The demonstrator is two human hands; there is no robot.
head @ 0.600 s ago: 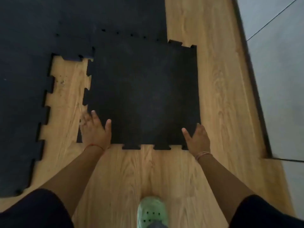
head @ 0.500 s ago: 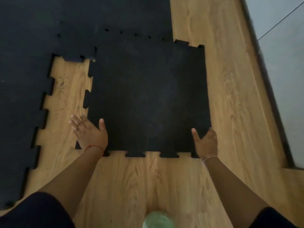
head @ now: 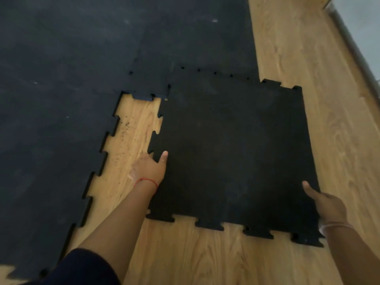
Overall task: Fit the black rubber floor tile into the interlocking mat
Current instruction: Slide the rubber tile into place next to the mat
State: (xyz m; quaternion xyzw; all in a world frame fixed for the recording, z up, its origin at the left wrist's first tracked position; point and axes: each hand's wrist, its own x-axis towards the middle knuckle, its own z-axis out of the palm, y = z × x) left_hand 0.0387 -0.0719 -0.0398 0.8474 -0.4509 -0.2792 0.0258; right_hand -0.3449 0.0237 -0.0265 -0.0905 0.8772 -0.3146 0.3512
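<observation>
A loose black rubber floor tile (head: 232, 153) with toothed edges lies on the wooden floor, offset to the right of the gap in the interlocking mat (head: 61, 99). Its far edge overlaps the mat's far row and its far right corner juts past the mat's edge. My left hand (head: 149, 168) grips the tile's left edge, thumb on top, fingers under or beside it. My right hand (head: 327, 204) holds the near right edge, thumb on top. A strip of bare floor (head: 131, 140) shows between the tile and the mat's left teeth.
Black crumbs are scattered on the bare floor in the gap. Wooden floor (head: 329, 99) runs along the right, bordered by a dark strip and a pale grey surface (head: 362, 19) at the top right. My dark sleeve (head: 82, 268) fills the bottom left.
My left hand has moved farther up the tile's left edge. My view has shifted so the tile sits more to the right. The green shoe is out of view.
</observation>
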